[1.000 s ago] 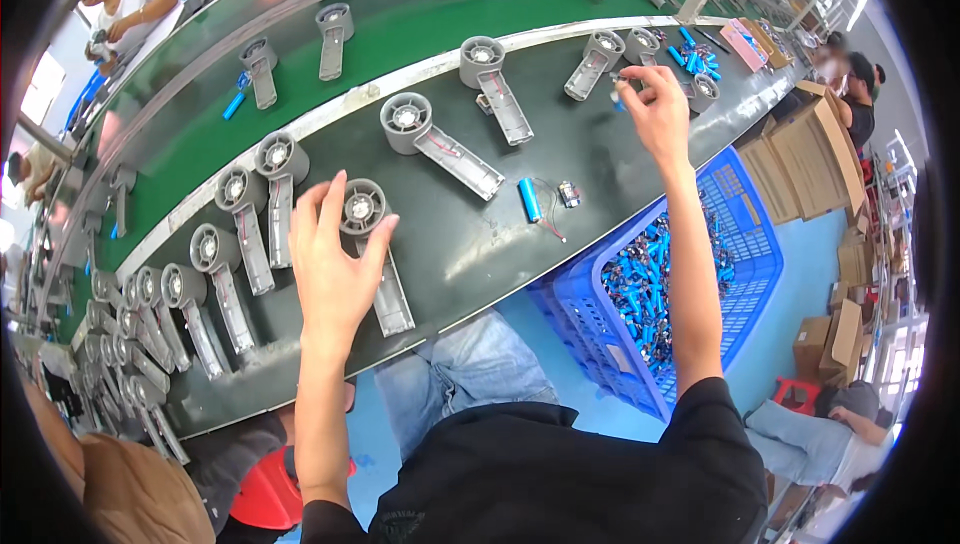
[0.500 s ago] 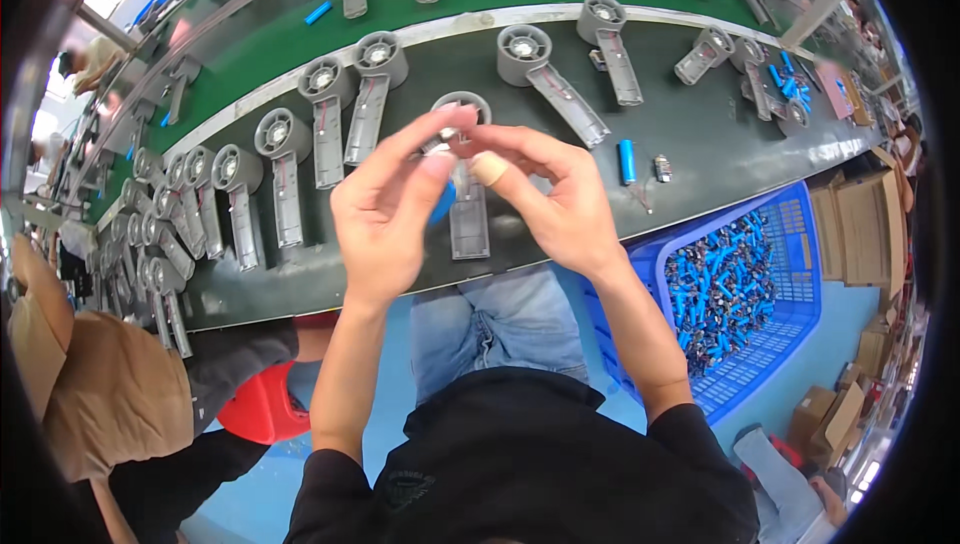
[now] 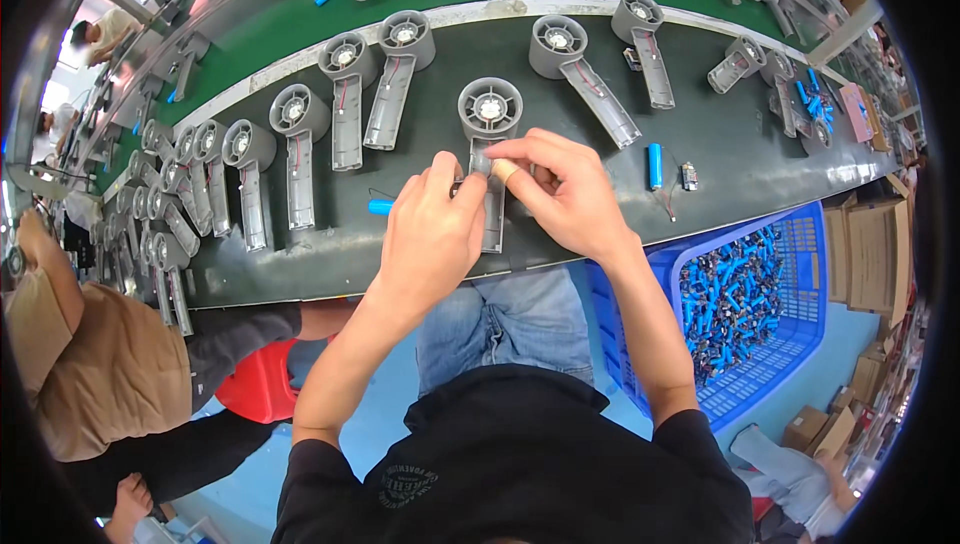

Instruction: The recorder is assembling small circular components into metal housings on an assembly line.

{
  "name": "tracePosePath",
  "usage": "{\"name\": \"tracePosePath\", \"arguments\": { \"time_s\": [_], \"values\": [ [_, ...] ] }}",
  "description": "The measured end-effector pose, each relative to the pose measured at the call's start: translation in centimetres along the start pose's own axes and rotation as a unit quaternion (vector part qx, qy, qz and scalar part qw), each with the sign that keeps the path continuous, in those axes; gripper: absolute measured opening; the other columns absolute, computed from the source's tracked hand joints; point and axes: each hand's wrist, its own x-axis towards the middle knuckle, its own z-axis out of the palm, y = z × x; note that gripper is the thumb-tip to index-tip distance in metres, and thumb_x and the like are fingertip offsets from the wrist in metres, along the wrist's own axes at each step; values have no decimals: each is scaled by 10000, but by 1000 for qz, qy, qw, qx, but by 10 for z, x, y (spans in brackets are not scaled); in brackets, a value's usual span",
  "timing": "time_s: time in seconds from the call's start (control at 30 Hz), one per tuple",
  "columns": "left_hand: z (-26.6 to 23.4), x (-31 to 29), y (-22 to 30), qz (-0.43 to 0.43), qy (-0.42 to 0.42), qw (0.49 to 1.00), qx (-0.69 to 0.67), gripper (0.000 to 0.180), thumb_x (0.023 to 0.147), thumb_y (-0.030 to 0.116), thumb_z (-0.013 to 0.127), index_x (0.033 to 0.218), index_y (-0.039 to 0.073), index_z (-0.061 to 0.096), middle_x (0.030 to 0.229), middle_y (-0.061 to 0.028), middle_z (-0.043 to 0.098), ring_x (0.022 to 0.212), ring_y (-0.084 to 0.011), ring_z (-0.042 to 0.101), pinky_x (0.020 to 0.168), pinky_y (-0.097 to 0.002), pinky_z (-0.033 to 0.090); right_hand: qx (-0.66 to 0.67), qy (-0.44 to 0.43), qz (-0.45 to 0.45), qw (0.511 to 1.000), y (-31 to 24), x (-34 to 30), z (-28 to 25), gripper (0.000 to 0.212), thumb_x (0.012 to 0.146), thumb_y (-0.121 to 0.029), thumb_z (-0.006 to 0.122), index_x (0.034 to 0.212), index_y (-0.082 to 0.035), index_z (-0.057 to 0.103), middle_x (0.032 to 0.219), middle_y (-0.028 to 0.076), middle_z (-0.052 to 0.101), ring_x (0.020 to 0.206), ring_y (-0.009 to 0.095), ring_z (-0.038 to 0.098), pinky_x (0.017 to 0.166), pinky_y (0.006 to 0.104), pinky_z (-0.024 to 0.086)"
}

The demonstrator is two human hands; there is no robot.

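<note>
A grey fan housing with a round head (image 3: 490,107) and a long open handle lies on the dark bench in front of me. Both hands meet over the upper part of that handle. My left hand (image 3: 432,224) is closed, its fingertips at the handle just below the fan head. Across from it, my right hand (image 3: 568,194) pinches at the same spot, with a tan bandage on its thumb. Something small sits between the fingertips, too covered to name. A blue cylindrical battery (image 3: 380,207) with a thin wire pokes out left of my left hand.
Several similar grey fan housings (image 3: 300,109) line the bench at left and far side. A loose blue battery (image 3: 655,166) and a small wired circuit board (image 3: 689,176) lie at right. Below stands a blue basket (image 3: 735,409) of batteries and boards. A co-worker (image 3: 120,374) sits at left.
Both hands have come down from above the fan housing onto its handle. The blue battery now lies on the bench to the left of my left hand. The view has shifted slightly.
</note>
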Motion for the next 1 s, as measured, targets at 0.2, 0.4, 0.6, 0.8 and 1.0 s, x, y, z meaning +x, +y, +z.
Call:
{"name": "tracePosePath", "arguments": {
  "time_s": [0.2,0.4,0.6,0.8,1.0],
  "values": [
    [2,-5,-7,-30,35,998,-42,260,798,-55,642,1052,-4,626,1000,-151,537,791,-337,588,703,-433,495,-7,-59,-31,998,15,9,6,173,887,-70,685,1048,-15,717,730,31,597,557,82,442,498,266,351],
    [-7,0,-8,-95,21,981,-169,303,876,-68,585,1172,-8,596,979,-152,546,840,-331,614,755,-409,508,81,-10,76,994,20,4,17,117,861,-54,706,957,9,729,730,-15,597,571,18,410,490,233,317],
    [-3,1,-17,-123,46,943,-305,389,940,-78,511,1315,19,554,1118,-177,686,924,-303,670,814,-353,514,120,36,86,988,18,2,25,83,847,-40,720,909,14,726,768,-30,605,609,-5,433,521,190,315],
    [5,-2,-17,-144,81,937,-309,318,916,-70,584,1217,-8,666,1101,-177,708,969,-237,701,829,-309,534,203,38,113,972,26,2,30,110,888,-54,714,975,14,723,815,-43,635,662,-13,495,560,171,363],
    [11,-5,-19,-116,90,937,-318,358,897,-96,594,1237,-4,660,1138,-178,703,1018,-253,695,876,-308,530,207,44,131,969,24,1,32,123,903,-63,706,997,14,723,817,-47,638,671,-10,503,575,167,374]
  ]
}}
